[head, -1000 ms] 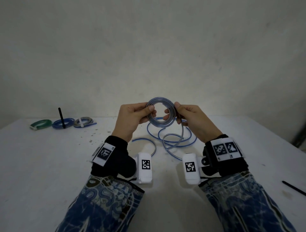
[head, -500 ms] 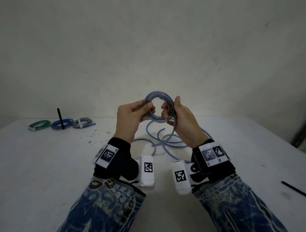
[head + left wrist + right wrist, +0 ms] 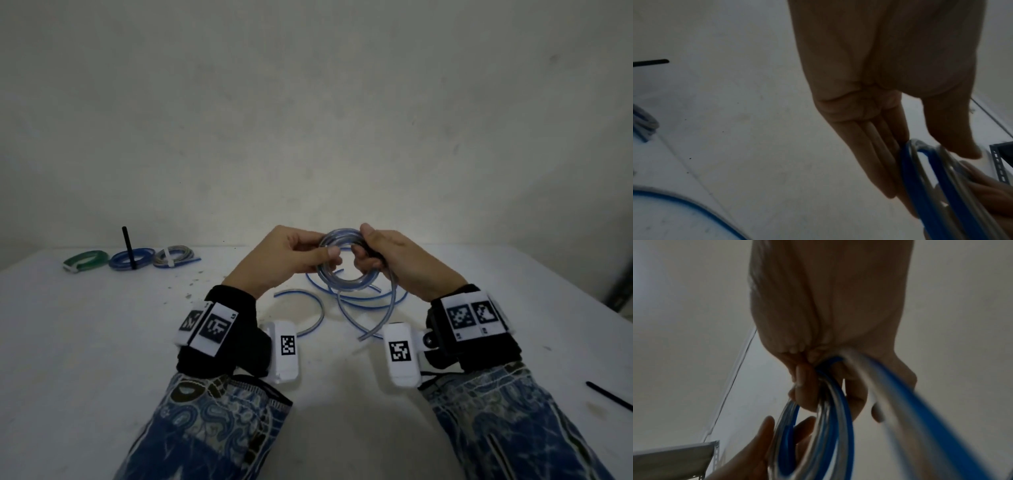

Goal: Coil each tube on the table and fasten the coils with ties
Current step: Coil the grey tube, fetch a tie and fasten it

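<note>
A clear tube with a blue stripe is partly wound into a small coil held above the table between both hands. My left hand pinches the coil's left side between thumb and fingers; in the left wrist view the coil sits at the fingertips. My right hand grips the right side, fingers curled round the strands. The loose rest of the tube trails in loops on the white table under the hands. A short separate piece of tube lies beside it.
Three finished coils lie at the far left: green, blue and grey-blue with a white tie. A black tie sticks up from the blue one. Another black tie lies near the right edge. Small debris dots the table.
Both hands have dropped lower toward the table with the coil. The right hand has shifted its hold round the coil's right side, and more tube sits in the coil.
</note>
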